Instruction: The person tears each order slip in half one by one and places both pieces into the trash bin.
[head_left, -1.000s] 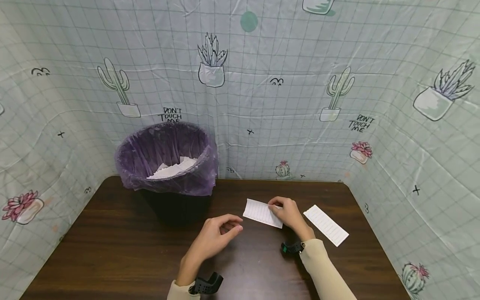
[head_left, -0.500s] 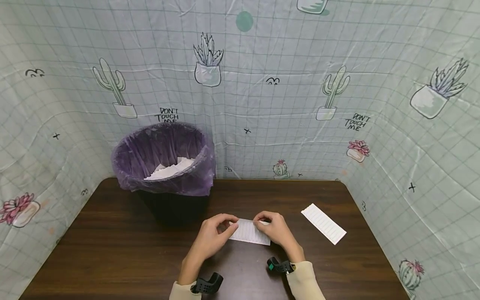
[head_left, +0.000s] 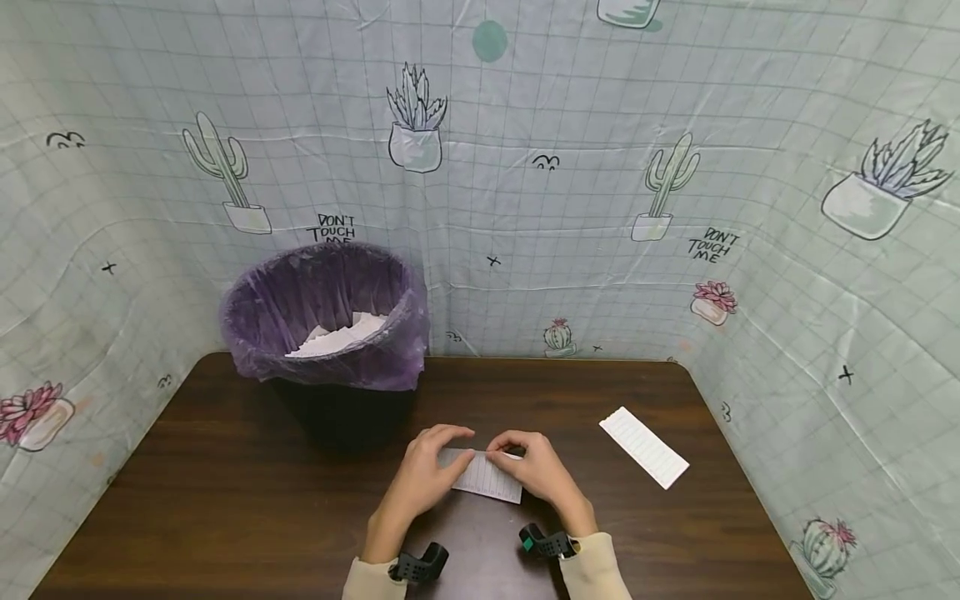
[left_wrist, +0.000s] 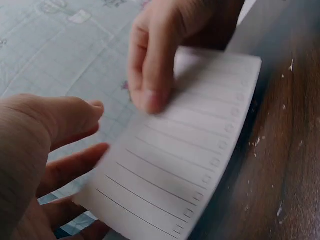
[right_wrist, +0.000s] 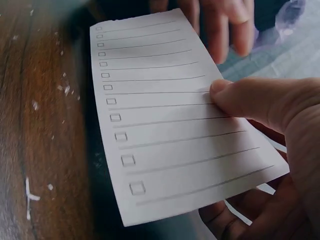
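Observation:
A narrow lined sheet of paper [head_left: 491,482] with a column of small checkboxes is raised off the table between both hands. My right hand [head_left: 546,473] pinches it by the long far edge, thumb on the printed face and fingers behind, as the right wrist view [right_wrist: 250,100] shows. Around the sheet's other end is my left hand [head_left: 422,477]. Its thumb [left_wrist: 80,112] stands apart from the paper, and its fingers reach behind the edge; whether they touch it I cannot tell. Farther right, a second lined paper strip [head_left: 645,447] lies flat on the table.
A black bin [head_left: 341,417] with a purple liner [head_left: 382,362] stands at the back left of the brown wooden table [head_left: 225,500]. White papers [head_left: 341,336] are inside it. Small paper scraps [right_wrist: 32,192] dot the tabletop. A cactus-print curtain [head_left: 495,200] surrounds the table.
My right hand has drawn the sheet from the table's right side leftward and nearer, to my left hand. The left hand has hardly moved. The second strip stays put.

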